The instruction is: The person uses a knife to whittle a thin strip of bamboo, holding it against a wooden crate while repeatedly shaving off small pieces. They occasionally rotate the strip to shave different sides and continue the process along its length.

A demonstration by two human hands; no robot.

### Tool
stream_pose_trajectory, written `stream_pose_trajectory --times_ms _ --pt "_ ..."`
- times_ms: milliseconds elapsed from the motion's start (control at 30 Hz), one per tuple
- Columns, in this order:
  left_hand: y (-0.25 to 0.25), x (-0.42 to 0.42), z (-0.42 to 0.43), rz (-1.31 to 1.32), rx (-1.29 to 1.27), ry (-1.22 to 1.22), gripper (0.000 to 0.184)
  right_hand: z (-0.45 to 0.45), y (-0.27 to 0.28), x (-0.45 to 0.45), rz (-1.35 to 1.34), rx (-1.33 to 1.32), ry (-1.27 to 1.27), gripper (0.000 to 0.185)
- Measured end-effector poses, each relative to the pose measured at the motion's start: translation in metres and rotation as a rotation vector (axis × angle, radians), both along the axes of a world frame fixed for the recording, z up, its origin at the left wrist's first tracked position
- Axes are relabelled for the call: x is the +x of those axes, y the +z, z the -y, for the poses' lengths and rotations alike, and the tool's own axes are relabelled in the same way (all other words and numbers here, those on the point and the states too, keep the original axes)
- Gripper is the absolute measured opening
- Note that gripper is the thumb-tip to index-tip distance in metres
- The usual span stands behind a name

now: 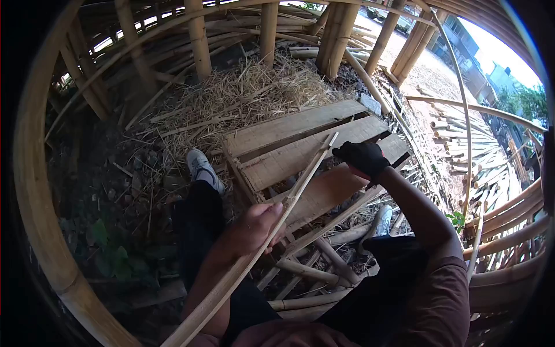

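Note:
My left hand (261,227), bare, is closed around a long split bamboo strip (231,276). The strip slants from the bottom of the view up to a thin tip near my right hand. My right hand (363,158) wears a black glove, and its fingers are curled close to that tip. A dark handle-like piece (401,160) juts out beside the right wrist; the rest of this tool is hidden or too dark to make out. Both hands are over a low wooden slatted bench (312,141).
Bamboo posts (267,34) and curved poles surround me. Straw-like shavings (254,87) cover the ground behind the bench. Cut bamboo poles (491,173) lie piled on the right. My shoes (203,168) rest on either side of the bench, with loose bamboo pieces beneath.

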State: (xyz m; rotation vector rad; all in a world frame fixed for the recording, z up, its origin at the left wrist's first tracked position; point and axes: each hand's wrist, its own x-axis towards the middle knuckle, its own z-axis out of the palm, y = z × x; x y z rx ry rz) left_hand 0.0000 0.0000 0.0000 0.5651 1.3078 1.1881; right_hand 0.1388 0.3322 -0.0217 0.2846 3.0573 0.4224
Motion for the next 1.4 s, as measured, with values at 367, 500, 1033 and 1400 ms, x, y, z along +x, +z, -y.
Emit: stream_pose_trajectory --times_ms 367,500,1033,1400 --pt "0.003 -0.001 0.002 0.032 -0.001 -0.010 0.041 0.009 -0.009 -0.005 -0.126 -0.070 0.066 0.021" --pt "0.000 -0.003 0.000 0.024 0.019 0.000 0.039 -0.011 0.007 -0.005 -0.037 0.065 -0.130 0.025" --pt "0.008 -0.002 0.002 0.369 0.034 0.081 0.031 -0.040 -0.014 -0.009 0.038 0.108 -0.386 0.028" --pt "0.008 0.000 0.002 0.185 -0.002 0.034 0.033 -0.012 0.007 -0.018 -0.151 -0.071 0.027 0.026"
